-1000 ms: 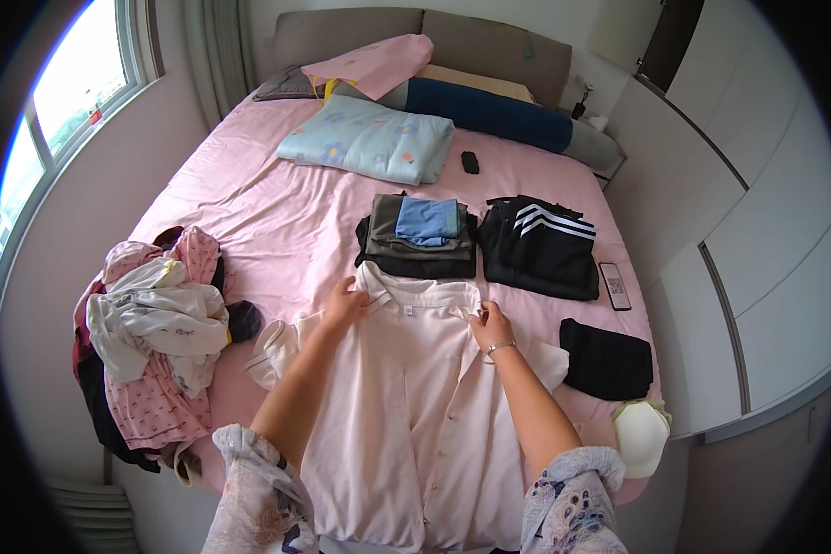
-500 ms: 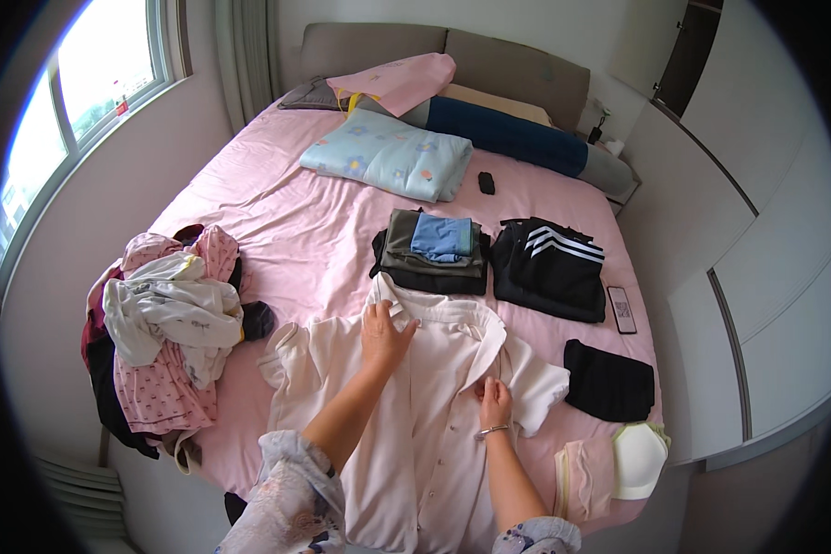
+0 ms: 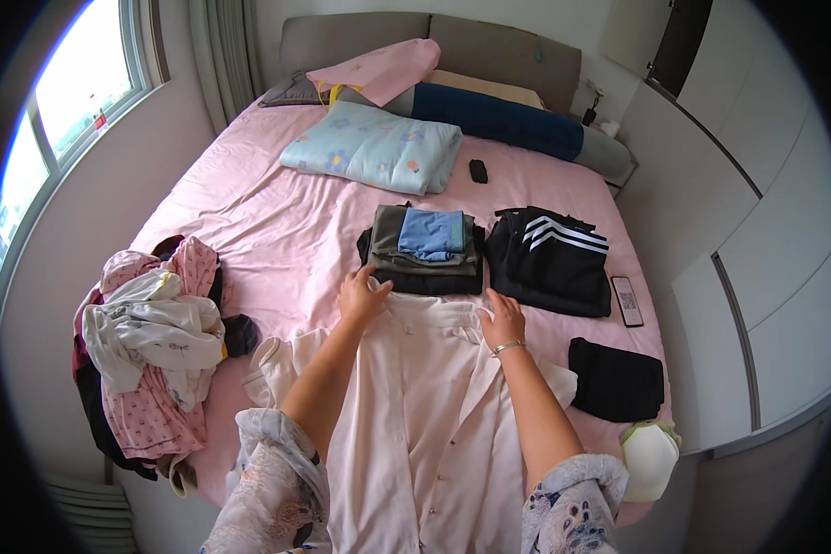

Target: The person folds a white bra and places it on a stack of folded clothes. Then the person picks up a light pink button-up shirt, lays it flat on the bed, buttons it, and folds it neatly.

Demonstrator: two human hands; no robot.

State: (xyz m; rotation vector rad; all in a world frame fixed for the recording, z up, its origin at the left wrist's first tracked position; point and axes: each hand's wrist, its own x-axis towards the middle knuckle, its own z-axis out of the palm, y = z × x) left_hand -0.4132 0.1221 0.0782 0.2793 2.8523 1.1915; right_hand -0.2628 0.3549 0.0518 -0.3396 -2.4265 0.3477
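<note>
A white button-up shirt (image 3: 425, 415) lies spread flat on the pink bed (image 3: 277, 231), collar away from me. My left hand (image 3: 362, 295) rests flat on the shirt's left shoulder by the collar. At the collar's right side, my right hand (image 3: 502, 320), with a bracelet on the wrist, presses the cloth. Just beyond the collar sits a folded stack of dark, olive and blue clothes (image 3: 425, 247).
Folded black clothes with white stripes (image 3: 552, 258) lie right of the stack, a phone (image 3: 628, 301) and a black folded piece (image 3: 616, 379) further right. A heap of unfolded clothes (image 3: 152, 342) sits at the bed's left edge. Pillows (image 3: 374, 148) lie at the head.
Both hands have slid along the shirt's top edge to either side of the collar. The view has shifted as my head moved.
</note>
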